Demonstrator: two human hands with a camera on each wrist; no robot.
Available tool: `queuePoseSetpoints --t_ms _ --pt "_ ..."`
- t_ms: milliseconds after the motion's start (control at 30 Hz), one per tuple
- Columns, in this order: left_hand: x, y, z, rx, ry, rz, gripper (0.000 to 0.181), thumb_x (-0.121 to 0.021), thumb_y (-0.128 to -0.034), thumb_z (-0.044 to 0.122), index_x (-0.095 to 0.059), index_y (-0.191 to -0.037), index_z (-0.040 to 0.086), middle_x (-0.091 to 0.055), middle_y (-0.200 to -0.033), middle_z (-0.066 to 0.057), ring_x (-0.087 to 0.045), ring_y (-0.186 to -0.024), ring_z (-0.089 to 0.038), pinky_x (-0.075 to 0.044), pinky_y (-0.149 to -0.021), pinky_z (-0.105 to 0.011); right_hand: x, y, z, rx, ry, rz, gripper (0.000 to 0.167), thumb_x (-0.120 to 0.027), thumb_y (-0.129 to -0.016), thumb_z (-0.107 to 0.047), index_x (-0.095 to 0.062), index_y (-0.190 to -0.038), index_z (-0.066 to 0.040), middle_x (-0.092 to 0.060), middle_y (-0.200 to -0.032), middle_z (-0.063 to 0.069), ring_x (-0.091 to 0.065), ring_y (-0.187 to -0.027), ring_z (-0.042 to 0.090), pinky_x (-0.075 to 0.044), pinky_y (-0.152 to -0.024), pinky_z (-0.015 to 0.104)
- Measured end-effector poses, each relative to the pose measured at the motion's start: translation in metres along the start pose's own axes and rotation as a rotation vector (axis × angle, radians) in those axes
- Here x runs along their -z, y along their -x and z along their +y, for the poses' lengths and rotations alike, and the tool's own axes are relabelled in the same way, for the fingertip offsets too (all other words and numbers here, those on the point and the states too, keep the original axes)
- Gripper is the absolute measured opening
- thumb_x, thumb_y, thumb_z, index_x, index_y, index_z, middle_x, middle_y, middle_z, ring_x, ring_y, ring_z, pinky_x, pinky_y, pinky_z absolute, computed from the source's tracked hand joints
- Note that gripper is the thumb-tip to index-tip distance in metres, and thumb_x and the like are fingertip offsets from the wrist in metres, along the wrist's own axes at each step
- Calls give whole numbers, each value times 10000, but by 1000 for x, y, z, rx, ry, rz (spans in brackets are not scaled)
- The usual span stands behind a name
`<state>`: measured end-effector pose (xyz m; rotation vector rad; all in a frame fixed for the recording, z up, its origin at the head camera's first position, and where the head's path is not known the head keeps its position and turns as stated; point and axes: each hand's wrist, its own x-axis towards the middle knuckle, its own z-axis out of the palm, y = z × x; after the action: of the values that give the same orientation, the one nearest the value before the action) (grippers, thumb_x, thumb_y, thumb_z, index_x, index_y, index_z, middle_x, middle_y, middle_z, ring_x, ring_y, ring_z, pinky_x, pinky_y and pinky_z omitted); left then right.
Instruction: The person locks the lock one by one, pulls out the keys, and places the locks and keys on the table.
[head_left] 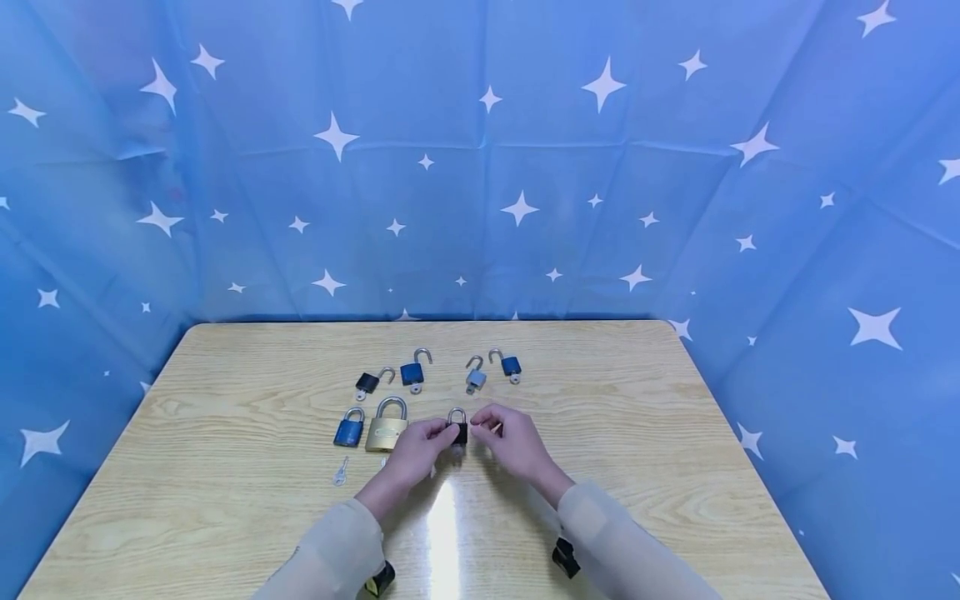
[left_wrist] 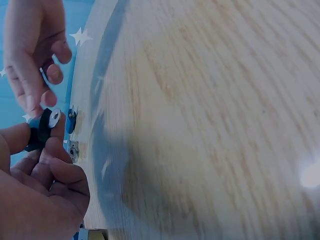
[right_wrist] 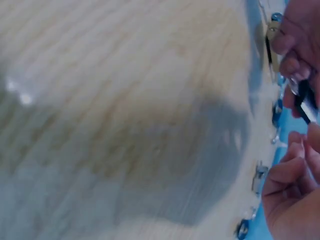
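A small black padlock (head_left: 461, 433) with its shackle upward is pinched in my left hand (head_left: 420, 454). In the left wrist view a round silver key head (left_wrist: 54, 118) sticks out of the black padlock (left_wrist: 41, 131), held between thumb and fingers of my left hand (left_wrist: 50, 185). My right hand (head_left: 517, 446) is just right of the padlock, its fingers bent with a gap to it. The right wrist view has my right hand (right_wrist: 292, 192) below the padlock (right_wrist: 305, 102), apart from it; nothing is visible in its fingers.
Behind the hands lie four padlocks with raised shackles: black (head_left: 367, 382), blue (head_left: 412, 374), grey-blue (head_left: 476, 379) and blue (head_left: 511, 366). To the left are a closed blue padlock (head_left: 348, 431), a large brass padlock (head_left: 386, 434) and a loose key (head_left: 341, 472).
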<state>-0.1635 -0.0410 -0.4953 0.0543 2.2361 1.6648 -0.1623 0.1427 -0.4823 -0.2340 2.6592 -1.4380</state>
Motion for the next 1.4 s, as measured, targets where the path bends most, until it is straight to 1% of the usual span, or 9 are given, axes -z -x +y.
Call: queuePoseSetpoints --t_ms 100,200,267,433,733,867,1000,1233,1400 --pt "2 -2 1 18 7 27 316 -561 -982 363 -696 -1009 78 -631 -925 -72 -526 -795 -190 -422 -654 -277 -4 5 4 -11 -18 -26 80 -652 -925 -124 -679 -983 -78 -684 -889 98 -622 -654 236 -486 -530 230" --pt "3 -3 2 23 9 53 320 -561 -983 368 -701 -1019 83 -623 -919 -60 -529 -859 -205 -412 -695 -276 -11 9 6 -9 -28 -51 84 -653 -925 -126 -687 -977 -70 -697 -891 99 -613 -633 173 -494 -528 229" --pt "4 -4 3 19 13 61 312 -562 -984 355 -699 -997 75 -599 -877 -60 -515 -816 -201 -405 -666 -274 -15 12 6 -5 -41 -57 90 -655 -925 -130 -696 -971 -65 -702 -881 88 -597 -632 126 -497 -539 229" --pt "5 -6 3 13 18 66 319 -556 -989 339 -669 -914 50 -512 -769 -38 -438 -677 -147 -372 -578 -260 -23 15 1 -68 -127 -29 127 -671 -914 -158 -708 -981 -57 -687 -864 70 -562 -672 82 -484 -567 205" --pt "2 -8 3 12 46 73 313 -545 -997 316 -674 -928 39 -507 -768 -35 -428 -686 -139 -365 -582 -258 -39 14 -5 -273 -368 98 232 -708 -892 -221 -710 -995 -13 -717 -897 94 -581 -726 70 -482 -629 202" --pt "0 -8 3 9 45 81 306 -543 -998 310 -684 -947 42 -506 -768 -19 -429 -687 -131 -363 -584 -254 -45 15 -8 -335 -454 138 242 -708 -892 -239 -701 -988 -18 -712 -884 60 -580 -751 86 -465 -663 231" --pt "-1 -8 2 5 39 82 317 -540 -1000 320 -686 -973 40 -504 -769 -14 -433 -696 -133 -367 -593 -254 -47 17 -7 -361 -489 159 237 -714 -886 -255 -695 -984 -40 -699 -875 17 -585 -778 101 -459 -678 242" --pt "-2 -7 2 5 30 85 327 -535 -999 345 -681 -975 53 -501 -767 -11 -433 -680 -128 -372 -576 -248 -49 17 -6 -372 -504 182 227 -724 -872 -239 -696 -978 -41 -728 -875 34 -603 -759 104 -467 -657 242" --pt "-2 -7 1 24 43 77 320 -535 -998 358 -676 -991 70 -481 -731 -12 -392 -536 -96 -330 -477 -223 -49 17 -8 -381 -507 182 225 -727 -868 -239 -698 -976 -44 -731 -866 24 -613 -769 107 -469 -659 242"
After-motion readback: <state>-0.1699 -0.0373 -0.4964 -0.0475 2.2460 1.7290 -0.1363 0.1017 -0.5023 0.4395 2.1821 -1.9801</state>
